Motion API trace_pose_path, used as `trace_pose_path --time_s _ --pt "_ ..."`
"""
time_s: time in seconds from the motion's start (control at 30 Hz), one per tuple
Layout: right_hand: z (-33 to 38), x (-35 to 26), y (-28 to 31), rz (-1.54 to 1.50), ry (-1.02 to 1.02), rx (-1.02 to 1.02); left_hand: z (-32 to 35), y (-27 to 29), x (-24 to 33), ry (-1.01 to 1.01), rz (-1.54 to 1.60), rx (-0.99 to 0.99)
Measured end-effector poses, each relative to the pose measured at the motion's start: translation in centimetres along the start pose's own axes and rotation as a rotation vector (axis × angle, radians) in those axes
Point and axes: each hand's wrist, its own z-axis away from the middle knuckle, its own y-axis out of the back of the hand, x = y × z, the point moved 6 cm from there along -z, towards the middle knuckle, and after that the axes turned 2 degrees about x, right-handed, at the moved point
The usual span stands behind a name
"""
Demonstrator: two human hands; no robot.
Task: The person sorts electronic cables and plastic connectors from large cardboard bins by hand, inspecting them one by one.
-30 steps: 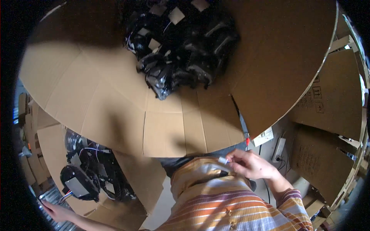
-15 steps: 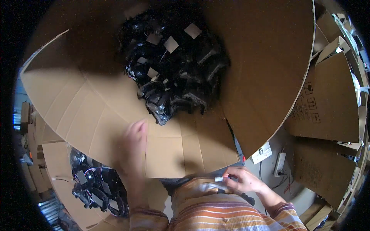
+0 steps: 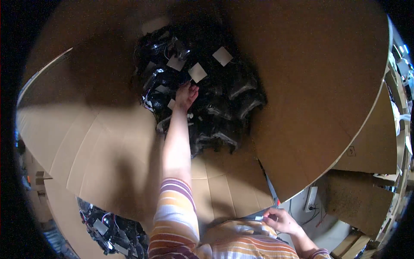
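Observation:
My left hand [image 3: 187, 96] reaches deep into a large cardboard box [image 3: 297, 86], over a heap of black moulded plastic parts [image 3: 241, 82]. Its fingers are curled beside a pale square piece [image 3: 198, 72] with a thin wire near it; what they hold, if anything, is too small to make out. Several more pale squares and thin wires lie among the parts. Down by my waist, my right hand [image 3: 282, 222] pinches a small white piece [image 3: 259, 218] between thumb and fingertips.
The front flap [image 3: 215, 172] of the box folds down toward me. At lower left a second carton [image 3: 60, 207] holds similar black parts [image 3: 110, 228] with wires. A power strip [image 3: 311, 199] with cables lies at right, near more cardboard boxes [image 3: 362, 203].
My left hand has gone from above the front flap forward onto the black parts, its fingers now curled. The right hand stays near my waist with the white piece. The view has shifted slightly.

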Motion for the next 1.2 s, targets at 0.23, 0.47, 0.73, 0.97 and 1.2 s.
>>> trace_pose_path --time_s 0.23,0.47,0.73,0.97,1.2 --pt "-1.0 -0.6 -0.3 -0.043 -0.041 0.063 -2.4 -4.1 -0.9 0.130 0.497 0.232" --pt "-2.6 -1.0 -1.6 -0.097 -0.058 -0.020 -4.5 0.8 1.5 -0.235 0.366 0.073" --pt "-3.0 -2.4 -1.7 -0.034 0.018 -0.074 17.8 -5.7 4.7 -0.982 -0.956 0.241" --pt "-2.0 -3.3 -2.7 0.039 0.187 -0.147 26.2 -2.9 0.2 -0.613 -0.749 0.083" --pt "-1.1 -3.8 -3.3 0.187 0.240 -0.224 33.0 -3.1 -3.3 -0.314 -0.906 -0.086"
